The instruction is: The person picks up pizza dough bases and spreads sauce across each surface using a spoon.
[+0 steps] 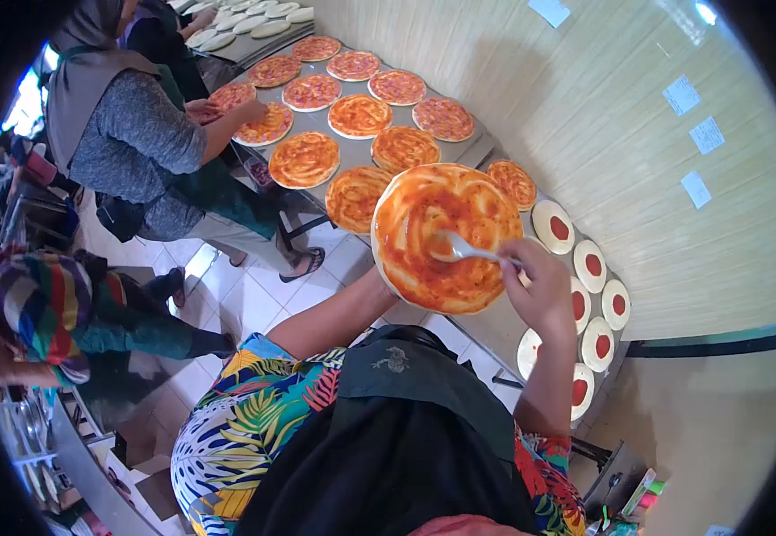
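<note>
A round pizza base [486, 192], coated almost to its rim with red-orange sauce, is held up in front of me. My left hand [384, 288] supports it from below, with the fingers hidden underneath. In my right hand [535, 281] is a spoon [477, 253], gripped by its handle. The spoon's bowl rests in the sauce near the middle of the base, where the sauce lies in swirls. Just beyond, another sauced base [352, 201] lies on the metal table, partly covered by the held one.
The long metal table [486, 332] carries several sauced bases [304, 161] and topped ones [397, 87]. Pale bases with a sauce dollop [597, 346] lie to the right. A co-worker [151, 116] handles pizzas at the left; another person [40, 304] is behind. A wall [620, 116] borders the table.
</note>
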`<action>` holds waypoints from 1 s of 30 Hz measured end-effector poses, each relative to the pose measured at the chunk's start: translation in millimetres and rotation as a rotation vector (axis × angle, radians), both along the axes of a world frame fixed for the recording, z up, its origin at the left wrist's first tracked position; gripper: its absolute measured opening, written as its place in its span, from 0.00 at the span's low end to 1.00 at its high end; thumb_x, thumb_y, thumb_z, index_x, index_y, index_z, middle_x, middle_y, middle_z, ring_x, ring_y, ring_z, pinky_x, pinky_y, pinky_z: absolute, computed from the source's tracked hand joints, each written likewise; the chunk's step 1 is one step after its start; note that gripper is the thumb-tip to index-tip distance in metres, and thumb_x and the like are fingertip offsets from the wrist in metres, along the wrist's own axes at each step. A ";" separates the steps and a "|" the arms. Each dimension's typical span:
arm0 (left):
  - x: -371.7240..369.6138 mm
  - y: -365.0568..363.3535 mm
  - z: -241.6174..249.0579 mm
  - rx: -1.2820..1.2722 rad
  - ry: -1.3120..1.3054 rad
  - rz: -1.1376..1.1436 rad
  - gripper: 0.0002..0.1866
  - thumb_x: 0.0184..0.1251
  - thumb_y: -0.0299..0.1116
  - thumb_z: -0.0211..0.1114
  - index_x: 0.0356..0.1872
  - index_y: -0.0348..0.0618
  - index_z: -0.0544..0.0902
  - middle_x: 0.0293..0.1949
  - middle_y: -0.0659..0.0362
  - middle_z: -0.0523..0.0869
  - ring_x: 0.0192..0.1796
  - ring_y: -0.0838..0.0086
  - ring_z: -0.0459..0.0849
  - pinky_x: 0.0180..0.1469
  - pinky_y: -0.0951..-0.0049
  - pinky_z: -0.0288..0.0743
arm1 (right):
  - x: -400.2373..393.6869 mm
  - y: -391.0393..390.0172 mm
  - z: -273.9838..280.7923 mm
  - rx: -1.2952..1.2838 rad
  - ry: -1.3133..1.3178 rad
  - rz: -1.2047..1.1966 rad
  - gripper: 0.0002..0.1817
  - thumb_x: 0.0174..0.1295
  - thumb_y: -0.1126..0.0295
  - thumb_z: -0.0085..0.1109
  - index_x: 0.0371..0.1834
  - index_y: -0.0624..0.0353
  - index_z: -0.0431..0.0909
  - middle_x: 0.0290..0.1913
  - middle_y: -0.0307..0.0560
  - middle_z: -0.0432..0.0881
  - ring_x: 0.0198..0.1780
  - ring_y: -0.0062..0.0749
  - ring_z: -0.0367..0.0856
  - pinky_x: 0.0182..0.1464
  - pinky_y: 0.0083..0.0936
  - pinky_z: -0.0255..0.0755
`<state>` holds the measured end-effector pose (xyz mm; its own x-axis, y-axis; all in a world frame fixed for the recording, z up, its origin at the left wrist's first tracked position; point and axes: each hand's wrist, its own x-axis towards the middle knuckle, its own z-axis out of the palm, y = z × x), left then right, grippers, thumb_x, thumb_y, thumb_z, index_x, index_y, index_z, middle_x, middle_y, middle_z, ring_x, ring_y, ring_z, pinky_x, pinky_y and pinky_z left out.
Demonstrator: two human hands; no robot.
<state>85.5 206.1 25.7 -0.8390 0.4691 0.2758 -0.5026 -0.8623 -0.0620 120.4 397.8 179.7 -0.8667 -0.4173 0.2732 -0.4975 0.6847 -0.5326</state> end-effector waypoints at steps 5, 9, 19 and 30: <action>-2.7 0.7 -2.7 0.150 0.088 -0.063 0.34 0.74 0.55 0.58 0.74 0.47 0.68 0.73 0.49 0.71 0.73 0.58 0.71 0.75 0.49 0.65 | -8.7 13.9 -4.9 -0.030 0.079 -0.097 0.06 0.61 0.77 0.61 0.41 0.59 0.81 0.35 0.48 0.85 0.33 0.37 0.87 0.37 0.30 0.78; -3.4 0.0 -9.8 0.094 -0.027 -0.001 0.32 0.75 0.54 0.57 0.74 0.47 0.68 0.73 0.50 0.72 0.73 0.58 0.71 0.75 0.49 0.66 | 5.8 32.1 -6.1 -0.043 -0.151 0.028 0.07 0.59 0.78 0.62 0.41 0.58 0.81 0.34 0.48 0.85 0.32 0.37 0.87 0.35 0.31 0.78; -1.7 3.5 -1.5 0.120 -0.024 -0.018 0.34 0.76 0.54 0.54 0.76 0.46 0.65 0.74 0.47 0.68 0.74 0.52 0.69 0.76 0.45 0.62 | -4.1 8.2 -5.6 0.001 -0.078 0.066 0.05 0.59 0.76 0.61 0.38 0.58 0.80 0.31 0.47 0.83 0.31 0.34 0.86 0.33 0.28 0.76; -3.7 2.9 -14.9 0.167 0.016 -0.073 0.35 0.76 0.57 0.52 0.76 0.48 0.65 0.75 0.48 0.68 0.74 0.56 0.70 0.77 0.47 0.61 | -29.2 -20.6 -23.8 -0.047 0.173 0.018 0.05 0.61 0.74 0.60 0.40 0.58 0.81 0.35 0.47 0.85 0.33 0.38 0.86 0.36 0.30 0.77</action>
<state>81.8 209.0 10.8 -0.7992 0.4755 0.3676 -0.5657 -0.8018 -0.1927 91.2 377.2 155.9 -0.7973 -0.4159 0.4373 -0.5969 0.6509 -0.4691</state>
